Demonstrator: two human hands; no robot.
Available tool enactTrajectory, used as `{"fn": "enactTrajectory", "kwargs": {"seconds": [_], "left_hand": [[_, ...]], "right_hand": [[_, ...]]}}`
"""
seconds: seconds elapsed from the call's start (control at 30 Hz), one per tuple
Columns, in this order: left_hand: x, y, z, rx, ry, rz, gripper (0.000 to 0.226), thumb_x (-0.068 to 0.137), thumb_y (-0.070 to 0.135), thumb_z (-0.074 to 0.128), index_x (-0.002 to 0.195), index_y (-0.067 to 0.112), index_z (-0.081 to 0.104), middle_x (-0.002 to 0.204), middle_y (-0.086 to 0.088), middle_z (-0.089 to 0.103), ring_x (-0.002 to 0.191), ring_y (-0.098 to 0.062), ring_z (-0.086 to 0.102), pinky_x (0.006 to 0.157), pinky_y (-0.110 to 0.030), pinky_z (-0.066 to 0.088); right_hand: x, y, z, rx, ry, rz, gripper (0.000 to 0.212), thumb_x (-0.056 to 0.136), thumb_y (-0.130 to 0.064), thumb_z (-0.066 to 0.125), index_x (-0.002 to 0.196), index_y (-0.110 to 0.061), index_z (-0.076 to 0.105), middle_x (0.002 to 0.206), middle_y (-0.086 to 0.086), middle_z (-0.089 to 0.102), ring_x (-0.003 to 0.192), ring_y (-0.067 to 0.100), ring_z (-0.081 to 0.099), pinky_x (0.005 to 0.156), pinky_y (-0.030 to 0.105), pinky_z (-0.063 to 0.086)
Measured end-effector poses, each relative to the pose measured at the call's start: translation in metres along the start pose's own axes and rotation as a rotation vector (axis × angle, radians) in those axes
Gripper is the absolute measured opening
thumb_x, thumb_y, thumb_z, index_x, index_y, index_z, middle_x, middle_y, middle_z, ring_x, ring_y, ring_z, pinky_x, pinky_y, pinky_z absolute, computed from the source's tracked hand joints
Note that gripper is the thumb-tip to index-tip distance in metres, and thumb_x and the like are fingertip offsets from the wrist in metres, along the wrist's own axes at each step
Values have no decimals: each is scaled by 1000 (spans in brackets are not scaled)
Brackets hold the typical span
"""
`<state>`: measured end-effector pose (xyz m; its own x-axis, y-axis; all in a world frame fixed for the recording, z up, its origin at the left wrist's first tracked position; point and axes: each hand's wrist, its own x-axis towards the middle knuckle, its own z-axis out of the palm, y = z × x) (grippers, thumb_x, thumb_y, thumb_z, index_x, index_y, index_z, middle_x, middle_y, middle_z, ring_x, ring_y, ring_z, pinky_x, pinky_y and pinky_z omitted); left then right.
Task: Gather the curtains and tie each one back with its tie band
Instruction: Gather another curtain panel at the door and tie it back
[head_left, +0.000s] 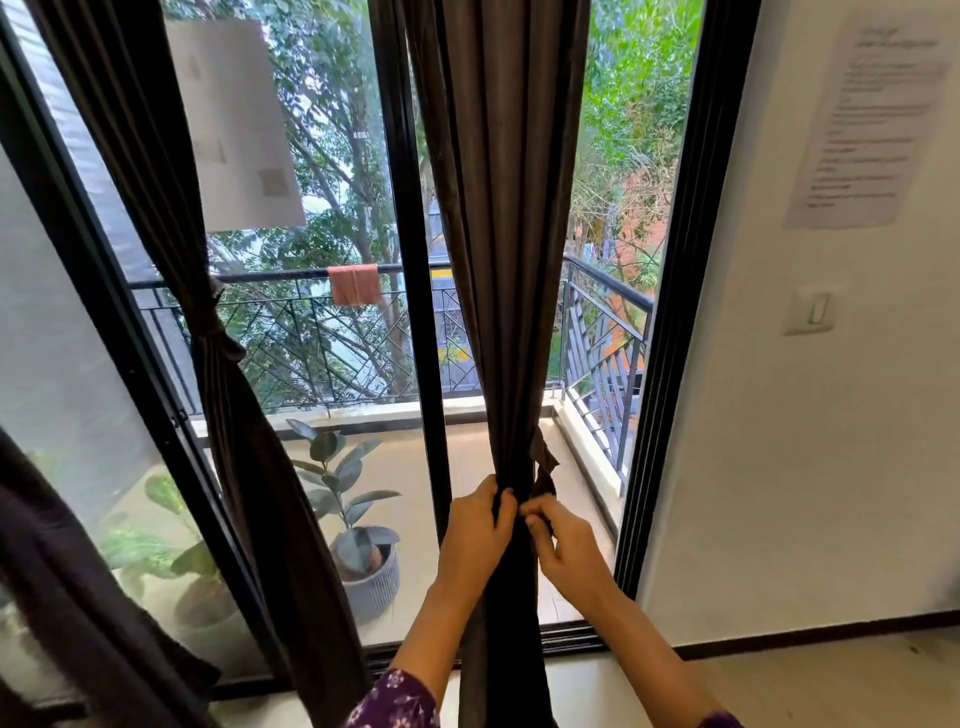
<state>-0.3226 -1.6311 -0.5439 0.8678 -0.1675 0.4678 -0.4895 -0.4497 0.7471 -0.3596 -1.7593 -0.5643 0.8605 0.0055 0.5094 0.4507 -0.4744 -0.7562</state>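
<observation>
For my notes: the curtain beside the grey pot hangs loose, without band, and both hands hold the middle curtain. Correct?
No: the head view shows the curtain beside the grey pot tied with its band. The left hand and right hand do hold the middle curtain.

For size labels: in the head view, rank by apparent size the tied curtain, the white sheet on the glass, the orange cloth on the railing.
Largest to smallest:
Tied curtain
White sheet
Orange cloth, farther off
</observation>
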Motion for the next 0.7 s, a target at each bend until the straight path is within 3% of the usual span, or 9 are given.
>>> {"fn": "enactTrajectory", "kwargs": {"seconds": [0.1, 0.27, 0.33, 0.43, 0.5, 0.57, 0.63, 0.7], "left_hand": [[0, -2, -4, 21, -39, 11, 15, 96, 27, 50, 103, 20, 62, 66, 18, 59, 69, -2, 63, 60, -21, 51], [2, 1, -9, 24, -65, 4, 12, 91, 34, 59, 102, 29, 55, 80, 21, 60, 69, 14, 59, 65, -5, 46], [4, 2, -10, 46, -56, -15, 12, 93, 28, 56, 103, 21, 58, 80, 16, 60, 70, 7, 60, 64, -4, 44], [4, 3, -9, 93, -16, -23, 15, 95, 20, 51, 103, 11, 60, 69, 14, 56, 59, 1, 56, 56, -5, 41], [2, 3, -9, 119, 9, -29, 15, 95, 18, 50, 100, 8, 59, 62, 16, 48, 52, -1, 50, 52, -7, 39], [1, 3, -8, 137, 20, -30, 16, 96, 20, 49, 100, 8, 59, 61, 15, 47, 51, -3, 50, 52, -7, 38], [0, 3, -8, 125, 18, -34, 16, 96, 21, 49, 101, 9, 59, 65, 12, 52, 55, -2, 51, 53, -7, 38], [0, 3, -8, 97, 10, -39, 14, 95, 21, 50, 101, 12, 59, 69, 12, 55, 56, -1, 54, 54, -7, 39]], "right_hand": [[-1, 0, 4, 44, 13, 35, 25, 96, -3, 44, 95, -27, 36, 71, -7, 54, 59, 7, 56, 50, 19, 41], [2, 3, 6, 44, 10, 57, 25, 96, -5, 44, 94, -27, 32, 69, 5, 54, 57, 19, 54, 50, 32, 43], [5, 4, 5, 36, 6, 57, 24, 96, -5, 43, 94, -28, 34, 73, 10, 59, 61, 20, 59, 54, 35, 48], [7, 7, -1, -94, 60, -6, 27, 92, -5, 42, 90, -33, 42, 82, 2, 64, 72, 12, 65, 63, 26, 54], [8, 8, -8, -282, 217, -73, 27, 87, 1, 44, 87, -25, 52, 89, 1, 65, 77, 14, 65, 68, 21, 52], [7, 6, -14, -403, 352, -161, 24, 86, 0, 43, 87, -15, 61, 102, 4, 65, 95, 18, 63, 84, 16, 49], [7, -2, -16, -384, 355, -277, 23, 87, -6, 43, 90, -10, 65, 111, 7, 62, 108, 16, 57, 95, 14, 43], [4, -19, -12, -202, 238, -318, 23, 86, -4, 49, 104, -9, 63, 117, 4, 58, 111, 11, 56, 93, 18, 47]]}}
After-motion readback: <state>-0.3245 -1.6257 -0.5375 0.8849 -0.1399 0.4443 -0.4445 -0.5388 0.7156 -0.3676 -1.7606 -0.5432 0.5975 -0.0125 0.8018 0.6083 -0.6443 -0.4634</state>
